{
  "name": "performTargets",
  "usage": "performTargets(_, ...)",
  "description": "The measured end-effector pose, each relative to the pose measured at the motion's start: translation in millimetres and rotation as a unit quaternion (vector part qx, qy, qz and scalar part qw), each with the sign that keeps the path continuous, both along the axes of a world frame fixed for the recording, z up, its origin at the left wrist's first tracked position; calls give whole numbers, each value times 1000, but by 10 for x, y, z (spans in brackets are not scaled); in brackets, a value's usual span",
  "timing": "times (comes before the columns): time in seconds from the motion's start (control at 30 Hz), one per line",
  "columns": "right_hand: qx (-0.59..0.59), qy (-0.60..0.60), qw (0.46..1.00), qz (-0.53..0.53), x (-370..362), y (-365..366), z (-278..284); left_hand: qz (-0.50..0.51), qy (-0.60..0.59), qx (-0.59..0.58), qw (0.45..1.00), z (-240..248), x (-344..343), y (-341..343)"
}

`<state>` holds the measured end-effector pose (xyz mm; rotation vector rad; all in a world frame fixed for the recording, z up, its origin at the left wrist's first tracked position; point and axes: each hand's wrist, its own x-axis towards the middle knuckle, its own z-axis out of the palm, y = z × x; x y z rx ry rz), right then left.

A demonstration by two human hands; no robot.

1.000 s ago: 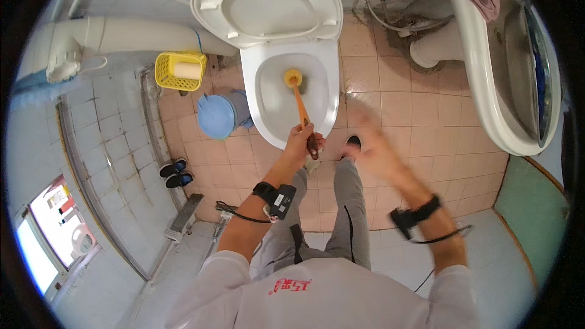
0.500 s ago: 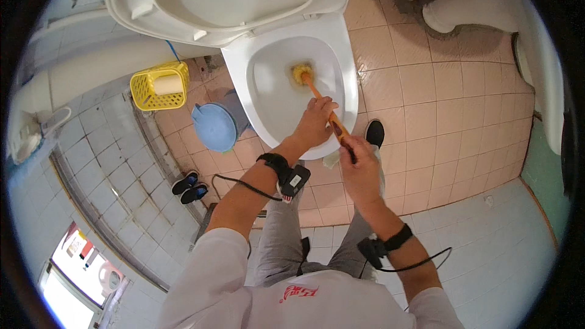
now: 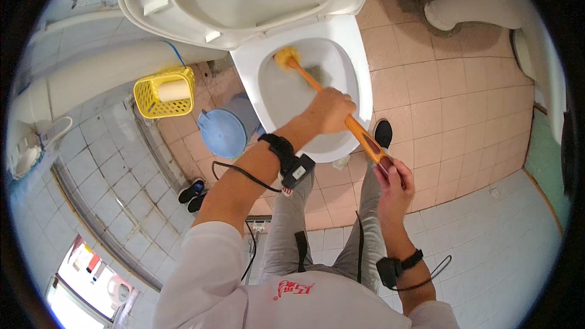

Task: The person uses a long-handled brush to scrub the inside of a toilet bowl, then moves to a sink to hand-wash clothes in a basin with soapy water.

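An orange toilet brush [image 3: 308, 79] slants across the open toilet bowl [image 3: 268, 100]. Its yellow head [image 3: 286, 58] presses against the bowl's inner wall at the upper left, above the drain water [image 3: 320, 76]. My left hand [image 3: 332, 111] is wrapped round the middle of the handle, over the right side of the bowl. Farther down, past the front rim, my right hand [image 3: 395, 184] grips the dark reddish end of the same handle, fingers curled round it. The toilet seat and lid [image 3: 250, 0] stand raised behind the bowl.
A yellow basket [image 3: 149, 94] holding a paper roll hangs left of the toilet, near a large pipe [image 3: 79, 79]. Below it stands a blue bin [image 3: 222, 134]. Dark shoes [image 3: 194, 194] lie farther left. A white pedestal [image 3: 469, 3] rises from the tiled floor at right.
The brush head has moved from the drain up and left to the bowl wall. My right hand has shifted down and right with the handle end. My left hand moved slightly right.
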<state>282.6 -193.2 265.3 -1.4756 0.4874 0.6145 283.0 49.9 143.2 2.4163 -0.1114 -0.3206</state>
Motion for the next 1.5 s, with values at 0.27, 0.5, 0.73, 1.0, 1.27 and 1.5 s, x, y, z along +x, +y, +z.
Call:
performTargets(0.27, 98, 90, 954, -267, 97, 67, -688, 103, 67, -41, 992, -246, -416, -110)
performTargets(0.5, 57, 133, 969, -198, -114, -807, -537, 32, 184, -6, 982, -305, -836, -1034)
performTargets(0.73, 141, 127, 955, -229, 383, 145, -858, 93, 93, 33, 991, -275, -157, 73)
performTargets(1.0, 63, 45, 989, -127, 1095, -742, -740, 206, 212, -78, 952, -85, -286, -1275)
performTargets(1.27, 77, 85, 971, -209, 954, 169, -849, 241, 10, -48, 969, -307, -253, -293)
performTargets(1.5, -69, -137, 982, 114, 1880, 352, 67, 394, 89, -218, 888, 177, 7, -1318)
